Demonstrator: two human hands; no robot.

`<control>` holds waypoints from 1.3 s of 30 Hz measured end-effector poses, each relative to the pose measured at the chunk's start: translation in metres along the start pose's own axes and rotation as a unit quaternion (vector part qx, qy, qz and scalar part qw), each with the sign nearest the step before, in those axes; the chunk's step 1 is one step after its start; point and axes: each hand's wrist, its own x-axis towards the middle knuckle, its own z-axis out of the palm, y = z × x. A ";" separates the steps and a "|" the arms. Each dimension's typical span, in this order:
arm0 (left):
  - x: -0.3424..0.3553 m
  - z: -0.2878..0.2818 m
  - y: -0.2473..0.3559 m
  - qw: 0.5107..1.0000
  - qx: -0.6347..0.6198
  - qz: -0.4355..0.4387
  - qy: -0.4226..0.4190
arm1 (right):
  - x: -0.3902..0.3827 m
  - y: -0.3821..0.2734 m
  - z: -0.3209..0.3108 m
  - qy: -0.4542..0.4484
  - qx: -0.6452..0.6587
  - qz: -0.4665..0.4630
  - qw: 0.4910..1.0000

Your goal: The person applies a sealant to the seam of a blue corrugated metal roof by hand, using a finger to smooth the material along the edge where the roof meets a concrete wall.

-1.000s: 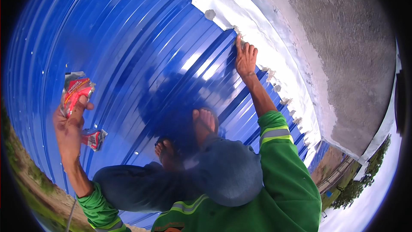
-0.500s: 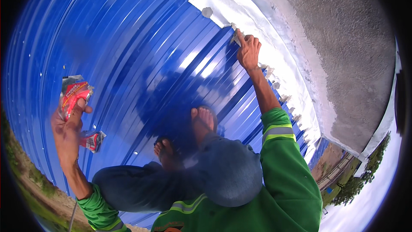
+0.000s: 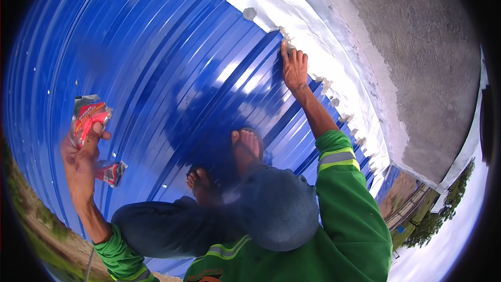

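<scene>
Grey putty (image 3: 284,34): one ragged lump, at a ridge end of the blue roof sheet (image 3: 156,62), against the white flashing (image 3: 313,36).
Right hand (image 3: 296,70): index finger straight, tip at or just beside the putty; other fingers loosely curled; anything under them hidden, cannot tell. Change: index bent half a second ago, now extended, tip slightly nearer the ridge. Bearing on the work: pressing or smoothing, by judgement, remains at this one ridge end.
Left hand (image 3: 81,151): closed, thumb over a red-and-silver packet (image 3: 90,117); grip unchanged.
Second packet (image 3: 111,173): beside the left wrist; held or lying, cannot tell.
Grey wall (image 3: 407,47): beyond the flashing.
</scene>
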 end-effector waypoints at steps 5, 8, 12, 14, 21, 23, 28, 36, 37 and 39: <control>-0.001 -0.003 -0.002 1.000 0.000 0.000 -0.005 | -0.002 -0.006 0.000 -0.009 -0.023 -0.006 1.000; -0.003 -0.007 -0.005 1.000 0.003 -0.003 -0.001 | -0.006 -0.002 -0.015 0.034 0.023 -0.023 0.999; -0.004 -0.011 -0.007 1.000 0.011 -0.017 -0.011 | -0.008 0.015 -0.024 0.054 0.031 -0.073 0.995; -0.004 -0.005 -0.004 1.000 0.005 -0.008 -0.006 | -0.005 0.028 -0.024 0.049 -0.009 -0.103 0.993; -0.006 -0.001 0.001 1.000 -0.003 0.003 -0.007 | 0.016 0.051 -0.037 -0.056 -0.236 -0.220 0.945; -0.007 0.000 0.003 1.000 -0.009 0.007 -0.013 | 0.017 0.058 -0.039 -0.044 -0.310 -0.271 0.910; -0.008 -0.005 -0.005 1.000 -0.004 0.002 -0.011 | 0.016 0.060 -0.039 -0.039 -0.349 -0.293 0.889; -0.013 -0.001 0.001 1.000 0.002 0.013 -0.014 | 0.023 0.061 -0.044 -0.041 -0.387 -0.297 0.872; -0.013 -0.002 0.001 1.000 0.003 0.012 -0.014 | 0.024 0.060 -0.048 -0.044 -0.401 -0.291 0.867; -0.011 -0.003 -0.001 1.000 0.015 0.003 -0.023 | 0.025 0.061 -0.050 -0.047 -0.416 -0.284 0.862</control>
